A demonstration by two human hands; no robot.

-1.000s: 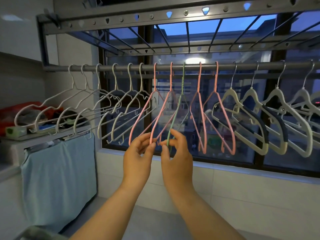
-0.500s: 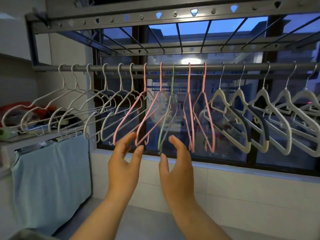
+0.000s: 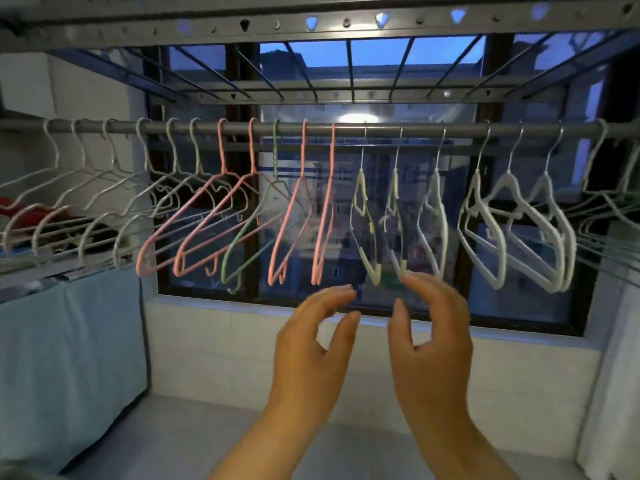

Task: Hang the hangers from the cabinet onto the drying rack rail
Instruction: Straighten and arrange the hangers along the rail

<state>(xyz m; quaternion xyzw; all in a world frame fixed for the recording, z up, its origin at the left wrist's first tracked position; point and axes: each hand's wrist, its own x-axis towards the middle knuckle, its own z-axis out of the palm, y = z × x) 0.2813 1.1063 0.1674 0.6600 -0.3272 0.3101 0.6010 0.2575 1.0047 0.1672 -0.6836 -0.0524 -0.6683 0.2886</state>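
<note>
Hangers of pink wire, white wire and cream plastic hang along the grey metal drying rack rail. Below them the left hand and right hand hover, fingers loosely spread and gripping nothing. The right fingertips perhaps brush a cream one, but the view is blurred.

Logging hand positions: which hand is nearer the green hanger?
Left. The left hand hovers below and to the right of the green hanger, not touching it. The right hand is farther right, its fingertips just under the cream hangers.
</note>
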